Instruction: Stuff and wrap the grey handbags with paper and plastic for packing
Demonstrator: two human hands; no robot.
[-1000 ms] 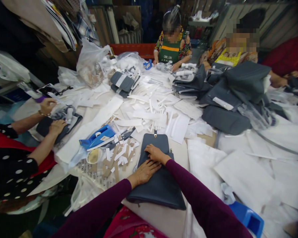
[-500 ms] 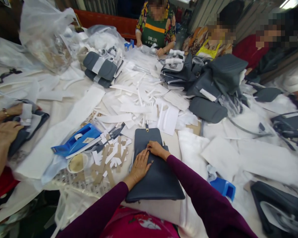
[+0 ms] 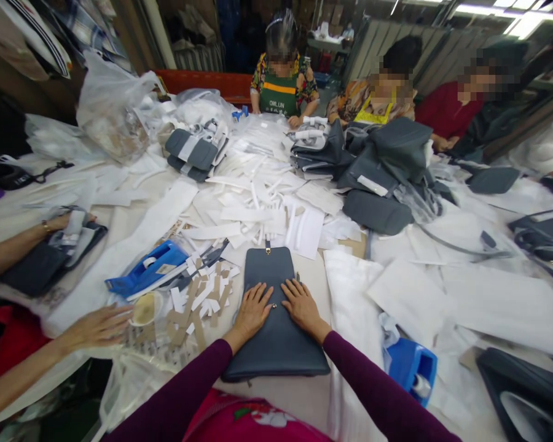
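Dark bag [image 3: 279, 350] flat beneath left fingers [image 3: 260, 294] and right fingers [image 3: 295, 293], all unclenched, outspread, metal stud [image 3: 274, 306] between them.

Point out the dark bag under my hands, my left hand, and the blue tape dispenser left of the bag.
Dark bag [image 3: 277, 339]: head view, on its bare lower face.
Left hand [image 3: 252, 310]: head view, on the back of the hand.
Blue tape dispenser [image 3: 141, 276]: head view, on its blue body.
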